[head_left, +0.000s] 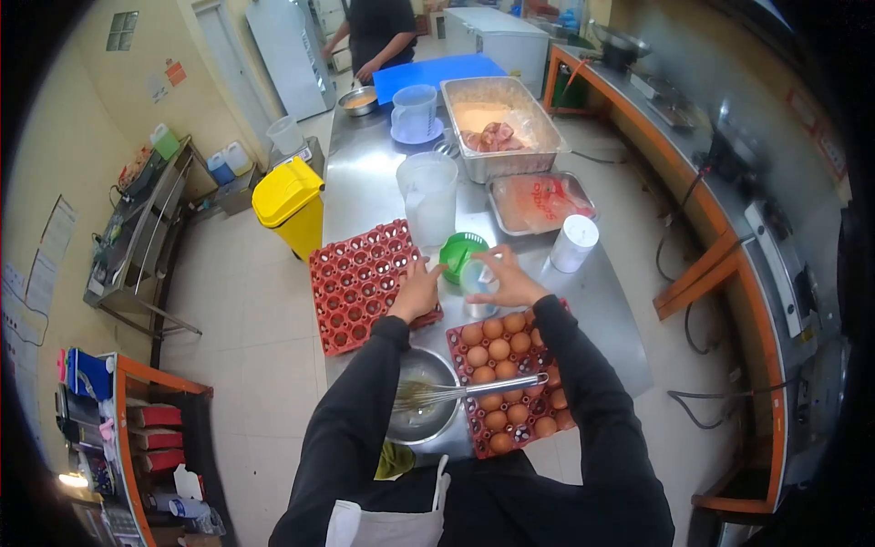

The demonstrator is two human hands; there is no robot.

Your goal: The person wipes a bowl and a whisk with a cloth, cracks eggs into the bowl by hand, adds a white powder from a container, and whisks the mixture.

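While beside green strainer (460, 251), right hand (512, 284) around cup (478, 276), jug (428, 196) behind.

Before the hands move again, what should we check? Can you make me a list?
1. Right hand has its fingers round the small cup: ok.
2. Left hand rests on the empty red tray: ok.
3. Whisk steady: not ok. It lies loose across the bowl and the eggs, so it might roll.
4. Eggs whole: ok, none looks cracked from here.
5. What is inside the small cup: cannot tell.
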